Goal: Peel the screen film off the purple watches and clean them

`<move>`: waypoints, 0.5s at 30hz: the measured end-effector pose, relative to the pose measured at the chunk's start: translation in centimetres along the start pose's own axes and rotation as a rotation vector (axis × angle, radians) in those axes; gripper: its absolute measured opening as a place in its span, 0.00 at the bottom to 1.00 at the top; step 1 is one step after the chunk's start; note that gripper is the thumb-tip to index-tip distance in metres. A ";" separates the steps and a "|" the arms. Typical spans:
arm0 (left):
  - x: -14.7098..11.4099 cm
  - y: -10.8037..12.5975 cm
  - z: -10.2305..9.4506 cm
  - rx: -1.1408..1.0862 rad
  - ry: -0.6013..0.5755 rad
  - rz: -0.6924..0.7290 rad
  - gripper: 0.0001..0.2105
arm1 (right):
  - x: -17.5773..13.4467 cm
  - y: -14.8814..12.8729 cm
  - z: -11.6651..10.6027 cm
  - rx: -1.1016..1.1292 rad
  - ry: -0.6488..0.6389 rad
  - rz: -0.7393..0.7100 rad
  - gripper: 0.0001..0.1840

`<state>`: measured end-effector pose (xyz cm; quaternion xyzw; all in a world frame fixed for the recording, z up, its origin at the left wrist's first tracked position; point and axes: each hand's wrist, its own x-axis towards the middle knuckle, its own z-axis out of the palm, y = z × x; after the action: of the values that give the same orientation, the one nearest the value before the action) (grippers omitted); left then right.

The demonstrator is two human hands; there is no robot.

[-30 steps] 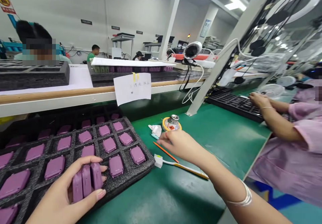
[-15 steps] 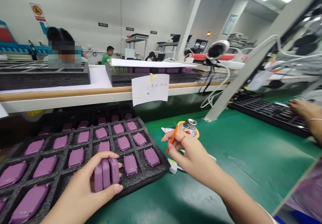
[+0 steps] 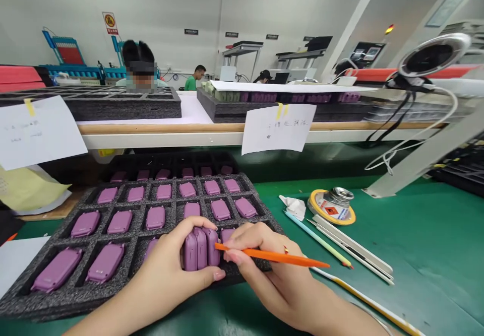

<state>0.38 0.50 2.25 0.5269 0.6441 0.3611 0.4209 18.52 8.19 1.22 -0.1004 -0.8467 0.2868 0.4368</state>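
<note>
Three purple watch-shaped cases (image 3: 200, 249) stand side by side in my left hand (image 3: 172, 255), fingers behind and thumb in front. My right hand (image 3: 264, 260) pinches an orange plastic stick (image 3: 280, 256), pointed at its right end. The stick's left tip is at the rightmost case; whether it touches I cannot tell. Beneath both hands lies a black foam tray (image 3: 124, 295) with purple cases in its pockets, such as this one (image 3: 106, 262). My hands hide part of the tray's right front.
Right of the tray on the green mat are a metal-topped bottle in a yellow tape ring (image 3: 333, 206), white tweezers (image 3: 351, 248), a pale green pen (image 3: 317, 238) and crumpled tissue (image 3: 294, 206). A shelf (image 3: 162, 141) with hanging paper notes crosses behind. People sit beyond it.
My right hand has come from beside the bottle to the held cases, bringing the orange stick against or near them. My left hand keeps its hold. The view has turned left.
</note>
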 end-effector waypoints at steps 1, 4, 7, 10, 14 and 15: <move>0.1 -0.1 0.0 -0.007 -0.004 0.000 0.23 | -0.2 0.1 0.0 0.002 -0.004 -0.011 0.07; 0.2 -0.2 0.0 -0.049 -0.025 -0.007 0.23 | -0.6 0.2 0.1 -0.016 -0.020 -0.042 0.07; 0.2 -0.2 0.0 -0.071 -0.032 -0.012 0.23 | -0.8 0.3 0.4 -0.058 -0.027 -0.076 0.09; 0.2 0.0 0.0 -0.058 -0.026 -0.015 0.22 | -0.6 0.4 0.5 -0.095 -0.026 -0.135 0.10; 0.2 0.0 0.0 -0.054 -0.031 -0.025 0.22 | -0.4 0.2 0.4 -0.140 -0.057 -0.142 0.10; 0.2 -0.1 0.0 -0.058 -0.032 -0.023 0.22 | -0.3 0.2 0.4 -0.141 -0.063 -0.133 0.10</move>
<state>0.31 0.71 2.17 0.5127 0.6326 0.3662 0.4503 18.36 8.01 0.71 -0.0655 -0.8830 0.1999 0.4197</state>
